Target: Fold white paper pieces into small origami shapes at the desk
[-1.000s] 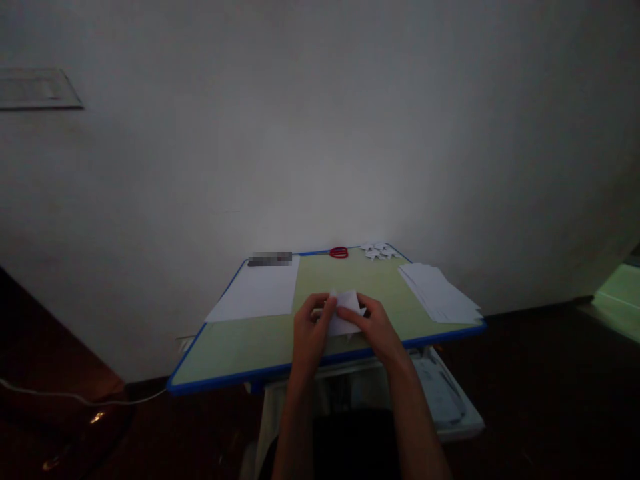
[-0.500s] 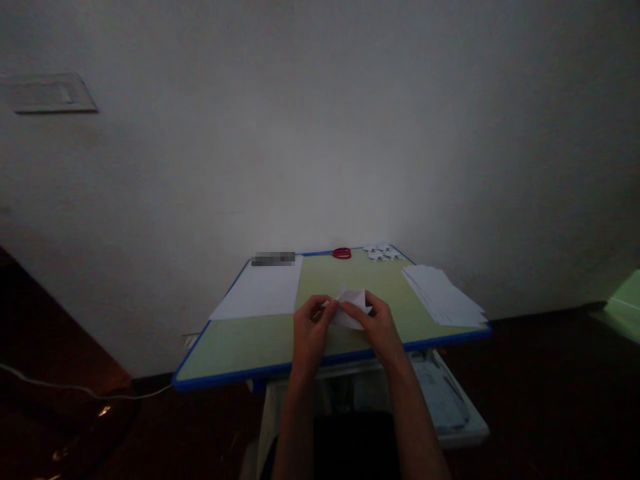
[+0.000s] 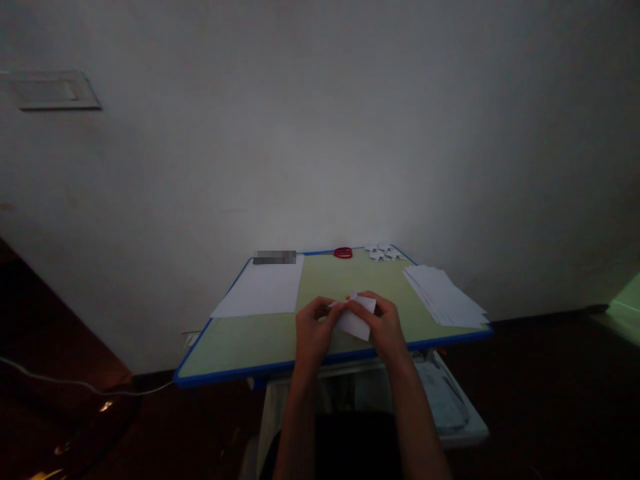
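Between my two hands is a small folded piece of white paper (image 3: 356,324), held just above the near part of the table. My left hand (image 3: 316,327) pinches its left edge with thumb and fingertips. My right hand (image 3: 384,325) is closed on the paper's right side, its thumb across the top and the fingers behind. The two thumbs nearly meet at the paper's upper edge. The fingers hide part of the folds.
The table (image 3: 240,343) has a blue rim. Large white sheets (image 3: 263,290) lie on the left, a paper stack (image 3: 445,297) on the right. At the back are red-handled scissors (image 3: 343,253), folded paper pieces (image 3: 384,253) and a blurred-out item (image 3: 275,257). An open drawer (image 3: 450,400) sits below.
The folded paper has turned in my hands, so a flatter face now shows where raised flaps stood. Both hands have shifted slightly to the right.
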A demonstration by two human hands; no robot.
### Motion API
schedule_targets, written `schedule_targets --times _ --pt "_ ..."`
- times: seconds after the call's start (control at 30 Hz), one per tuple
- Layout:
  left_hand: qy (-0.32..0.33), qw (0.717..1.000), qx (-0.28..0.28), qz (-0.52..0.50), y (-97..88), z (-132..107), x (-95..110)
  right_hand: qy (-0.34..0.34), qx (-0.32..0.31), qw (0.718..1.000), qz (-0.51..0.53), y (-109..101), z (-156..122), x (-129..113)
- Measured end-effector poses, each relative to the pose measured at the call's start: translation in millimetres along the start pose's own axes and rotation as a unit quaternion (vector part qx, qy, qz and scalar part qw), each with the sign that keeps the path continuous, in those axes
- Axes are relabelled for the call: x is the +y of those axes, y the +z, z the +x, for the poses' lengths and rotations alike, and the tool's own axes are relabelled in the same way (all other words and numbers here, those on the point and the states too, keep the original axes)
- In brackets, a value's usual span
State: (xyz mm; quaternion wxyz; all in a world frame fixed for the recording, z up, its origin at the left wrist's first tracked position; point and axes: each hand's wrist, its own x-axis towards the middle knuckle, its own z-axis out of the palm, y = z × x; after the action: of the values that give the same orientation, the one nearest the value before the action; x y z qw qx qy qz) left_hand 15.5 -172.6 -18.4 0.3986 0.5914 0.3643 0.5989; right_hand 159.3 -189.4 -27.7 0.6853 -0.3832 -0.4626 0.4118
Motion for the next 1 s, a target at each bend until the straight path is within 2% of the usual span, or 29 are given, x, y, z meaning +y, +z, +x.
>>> schedule_targets --times 0.1,0.23,0.5,1.0 --pt "-0.031 0.998 -0.022 -0.056 2.5 -1.5 4.2 0.013 0.027 0.999 0.033 -0.4 1.8 2.4" --pt "-0.039 0.996 -0.035 -0.073 3.3 -2.9 8.1 0.017 0.05 0.998 0.039 1.4 3.5 2.5" --pt "-0.047 0.994 0.024 -0.095 2.0 2.7 -3.3 -0.014 -0.025 1.0 -0.009 2.8 0.4 -3.5" --pt "-0.014 0.998 0.028 -0.06 3.5 3.1 3.0 -0.042 -0.019 0.997 -0.057 -1.5 5.8 1.5"
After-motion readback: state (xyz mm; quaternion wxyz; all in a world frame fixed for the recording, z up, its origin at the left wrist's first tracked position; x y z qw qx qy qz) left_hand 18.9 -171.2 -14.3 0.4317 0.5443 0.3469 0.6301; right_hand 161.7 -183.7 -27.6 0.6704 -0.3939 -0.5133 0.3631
